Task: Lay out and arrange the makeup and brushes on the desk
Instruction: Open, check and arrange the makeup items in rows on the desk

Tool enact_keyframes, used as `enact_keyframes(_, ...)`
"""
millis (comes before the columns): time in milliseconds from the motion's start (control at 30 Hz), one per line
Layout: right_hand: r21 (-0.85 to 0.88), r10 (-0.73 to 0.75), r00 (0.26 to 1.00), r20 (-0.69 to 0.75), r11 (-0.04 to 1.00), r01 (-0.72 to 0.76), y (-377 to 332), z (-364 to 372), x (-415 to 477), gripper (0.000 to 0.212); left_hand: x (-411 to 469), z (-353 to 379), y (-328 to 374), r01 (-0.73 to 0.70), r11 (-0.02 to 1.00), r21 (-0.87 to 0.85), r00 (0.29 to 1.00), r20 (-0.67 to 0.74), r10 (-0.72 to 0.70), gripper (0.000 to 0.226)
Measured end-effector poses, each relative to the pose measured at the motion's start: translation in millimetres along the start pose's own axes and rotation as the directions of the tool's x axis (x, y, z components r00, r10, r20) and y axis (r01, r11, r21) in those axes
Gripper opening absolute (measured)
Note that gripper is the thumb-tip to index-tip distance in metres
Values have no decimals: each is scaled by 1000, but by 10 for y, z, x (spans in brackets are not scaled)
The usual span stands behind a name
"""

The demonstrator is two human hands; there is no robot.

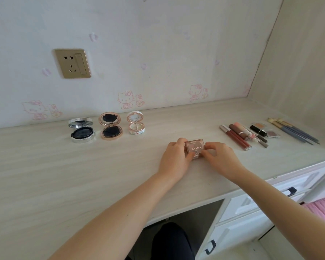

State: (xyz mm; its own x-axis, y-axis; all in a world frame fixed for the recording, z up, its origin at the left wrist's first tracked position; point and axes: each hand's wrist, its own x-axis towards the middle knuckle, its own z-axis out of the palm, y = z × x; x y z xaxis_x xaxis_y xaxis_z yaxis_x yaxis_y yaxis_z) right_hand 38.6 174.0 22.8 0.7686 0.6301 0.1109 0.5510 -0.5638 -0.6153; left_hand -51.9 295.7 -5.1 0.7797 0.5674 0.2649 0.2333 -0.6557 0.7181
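A small square pink palette (195, 147) with a clear lid lies on the pale desk (64, 166) at the middle. My left hand (174, 158) grips its left side and my right hand (219, 156) pinches its right front corner. Three open round compacts stand in a row at the back left: a silver one (82, 130), a rose-gold one (111, 126) and a white floral one (136, 123). At the right lie several lip gloss tubes (236, 136), a black lipstick (258, 130), two small eyeshadow pans (270, 133) and several brushes (293, 130).
A wall with a gold socket (72, 63) runs along the back of the desk. A side panel (298, 72) closes off the right end. White drawers (251, 212) with dark handles sit under the desk at the right, with the knee gap beside them.
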Motion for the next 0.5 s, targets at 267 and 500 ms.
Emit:
enact_keyframes(267, 195, 21, 999, -48, 981, -11, -47, -59, -61, 7, -157, -158, 40, 36, 979, -203, 996, -71, -51, 44)
enact_keyframes(500, 404, -74, 997, 33, 913, 55, -302, 101, -113, 35, -278, -451, -101, 152, 905, -398, 980, -61, -191, 47)
